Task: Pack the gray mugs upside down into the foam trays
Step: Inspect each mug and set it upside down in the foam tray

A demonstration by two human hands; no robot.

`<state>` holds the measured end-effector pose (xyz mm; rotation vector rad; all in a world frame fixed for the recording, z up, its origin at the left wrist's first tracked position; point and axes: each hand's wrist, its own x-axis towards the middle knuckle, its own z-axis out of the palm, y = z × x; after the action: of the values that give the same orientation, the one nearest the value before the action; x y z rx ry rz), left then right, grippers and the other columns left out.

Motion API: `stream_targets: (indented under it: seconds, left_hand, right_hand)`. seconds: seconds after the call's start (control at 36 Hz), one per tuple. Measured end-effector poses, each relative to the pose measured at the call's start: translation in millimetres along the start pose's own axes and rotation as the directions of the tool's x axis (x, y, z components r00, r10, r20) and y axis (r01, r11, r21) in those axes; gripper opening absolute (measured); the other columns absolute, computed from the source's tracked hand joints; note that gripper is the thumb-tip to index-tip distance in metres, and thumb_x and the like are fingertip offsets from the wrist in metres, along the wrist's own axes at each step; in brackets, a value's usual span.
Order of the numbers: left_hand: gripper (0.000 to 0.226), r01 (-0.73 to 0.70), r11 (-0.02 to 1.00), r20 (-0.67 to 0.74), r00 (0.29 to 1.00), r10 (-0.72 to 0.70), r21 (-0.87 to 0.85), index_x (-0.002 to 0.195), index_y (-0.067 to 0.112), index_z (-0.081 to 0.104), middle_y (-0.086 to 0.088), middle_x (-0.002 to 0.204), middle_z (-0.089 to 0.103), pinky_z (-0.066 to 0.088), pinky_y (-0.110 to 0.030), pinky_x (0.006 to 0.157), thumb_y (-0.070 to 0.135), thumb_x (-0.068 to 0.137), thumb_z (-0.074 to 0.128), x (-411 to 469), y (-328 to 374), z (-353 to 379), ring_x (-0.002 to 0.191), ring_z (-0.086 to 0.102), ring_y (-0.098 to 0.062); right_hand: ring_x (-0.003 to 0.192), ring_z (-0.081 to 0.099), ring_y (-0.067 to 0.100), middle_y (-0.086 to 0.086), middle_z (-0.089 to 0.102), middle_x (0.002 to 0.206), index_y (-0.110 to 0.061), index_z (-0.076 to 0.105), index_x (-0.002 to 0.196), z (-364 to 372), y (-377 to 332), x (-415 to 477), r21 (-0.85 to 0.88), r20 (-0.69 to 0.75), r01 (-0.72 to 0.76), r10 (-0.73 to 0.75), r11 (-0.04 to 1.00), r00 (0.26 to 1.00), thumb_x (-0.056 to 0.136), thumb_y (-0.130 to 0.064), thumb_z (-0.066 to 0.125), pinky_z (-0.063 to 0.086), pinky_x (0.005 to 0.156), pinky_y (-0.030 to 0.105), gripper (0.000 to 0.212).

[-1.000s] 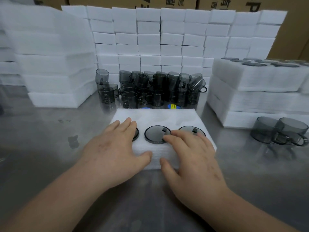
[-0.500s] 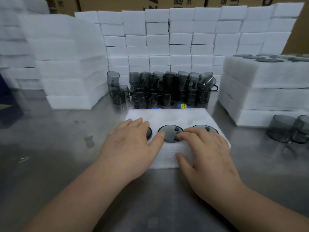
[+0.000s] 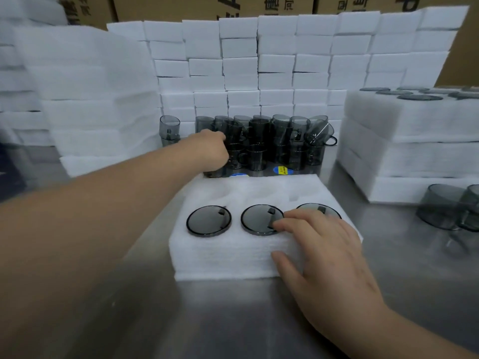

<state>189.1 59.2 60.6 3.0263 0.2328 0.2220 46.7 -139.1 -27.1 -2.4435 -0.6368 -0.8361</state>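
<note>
A white foam tray lies on the metal table in front of me. Its front row holds three gray mugs upside down: left, middle and right. The pockets in its back row are empty. My right hand rests flat on the tray's front right, fingertips on the middle mug's base and covering part of the right one. Behind the tray stands a cluster of stacked gray mugs. My left hand is stretched out to the cluster's left side, fingers curled around a mug there.
Tall foam tray stacks stand at the left and a wall of foam blocks at the back. A stack of packed trays sits at the right, with two loose mugs before it. A separate mug stack stands left of the cluster.
My left hand has left the tray and reached forward to the mug cluster, uncovering the left mug. My right hand has stayed on the tray.
</note>
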Motion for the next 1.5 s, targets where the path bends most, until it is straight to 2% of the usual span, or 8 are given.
stream_targets:
  seconds: [0.25,0.39,0.47,0.78,0.92,1.11,1.33,1.5]
  left_hand:
    - [0.055,0.046,0.99,0.157,0.985,-0.067,0.134,0.142,0.016,0.03,-0.017,0.143,0.03,0.039,-0.038,0.094,0.031,0.091,0.047,47.9,-4.7,31.3,0.125,0.037,-0.031]
    - [0.011,-0.033,0.982,0.106,0.994,0.013,0.187,0.088,0.008,0.056,-0.008,0.089,0.058,0.043,-0.03,0.066,0.018,0.086,0.051,53.3,-12.5,38.6,0.082,0.054,-0.025]
    - [0.02,-0.029,0.984,0.039,0.999,0.023,0.178,0.066,0.01,0.048,-0.006,0.071,0.05,0.038,-0.029,0.058,0.016,0.085,0.053,54.6,-14.4,40.2,0.068,0.05,-0.023]
    - [0.022,-0.011,0.987,-0.157,0.987,-0.014,-0.158,0.093,0.005,0.07,-0.012,0.093,0.067,0.048,-0.03,0.066,0.022,0.085,0.058,33.8,-10.6,16.0,0.081,0.061,-0.027]
    - [0.019,-0.095,0.726,-0.277,0.951,-0.135,-0.681,0.064,0.022,0.057,0.002,0.062,0.059,0.036,-0.018,0.045,0.023,0.081,0.065,-16.8,1.6,-0.9,0.058,0.053,-0.015]
    - [0.017,-0.229,0.239,-0.26,0.96,-0.105,-0.944,0.048,0.02,0.06,-0.001,0.06,0.058,0.045,-0.037,0.076,0.029,0.061,0.066,-116.7,21.8,-14.6,0.068,0.053,-0.019]
    - [0.013,-0.353,0.193,-0.373,0.924,-0.081,-0.915,0.077,0.023,0.061,0.015,0.068,0.062,0.045,-0.01,0.058,0.02,0.074,0.073,-168.3,25.6,12.7,0.063,0.056,0.005]
    - [0.028,-0.382,0.247,-0.399,0.917,-0.02,-0.89,0.091,0.027,0.057,0.01,0.092,0.063,0.049,-0.026,0.077,0.027,0.064,0.066,-173.5,17.9,20.7,0.083,0.06,-0.007]
  right_hand:
    - [0.087,0.062,0.017,-0.005,0.064,0.098,-0.022,0.068,0.095,1.2,2.3,1.0,0.004,-0.046,0.044,-0.043,0.999,0.998,0.071,-0.035,0.048,0.031,0.09,0.029,0.034]
    - [0.084,0.064,0.02,-0.005,0.065,0.098,-0.022,0.068,0.095,0.7,2.0,1.5,-0.006,-0.041,0.045,-0.046,0.999,0.998,0.07,-0.035,0.047,0.032,0.09,0.03,0.035]
    - [0.084,0.064,0.02,-0.005,0.064,0.098,-0.022,0.068,0.095,-0.3,1.5,1.5,-0.014,-0.033,0.041,-0.041,0.999,0.999,0.07,-0.035,0.047,0.032,0.09,0.03,0.035]
    - [0.087,0.064,0.021,-0.004,0.064,0.098,-0.02,0.067,0.096,-2.0,-1.6,0.2,-0.004,0.021,0.002,-0.002,1.0,1.0,0.066,-0.025,0.064,0.027,0.09,0.027,0.031]
    - [0.09,0.063,0.023,-0.003,0.065,0.098,-0.018,0.067,0.097,-4.7,-3.0,0.7,0.025,0.049,-0.01,0.009,1.0,0.999,0.067,-0.022,0.063,0.025,0.091,0.026,0.031]
    - [0.11,0.042,0.013,-0.005,0.057,0.116,-0.018,0.051,0.127,-8.5,-4.6,0.4,0.082,0.103,-0.031,0.022,0.996,0.994,0.084,-0.037,0.051,0.013,0.093,0.015,0.047]
    - [0.119,0.041,0.015,-0.008,0.053,0.121,-0.016,0.026,0.145,-11.3,-5.6,0.6,0.246,0.11,-0.072,0.046,0.966,0.993,0.078,-0.06,0.024,0.017,0.101,0.022,0.08]
    - [0.113,0.039,0.008,-0.017,0.047,0.113,-0.02,0.021,0.146,-11.8,-3.2,0.2,0.281,0.109,-0.071,0.042,0.957,0.993,0.071,-0.064,0.018,0.019,0.096,0.02,0.088]
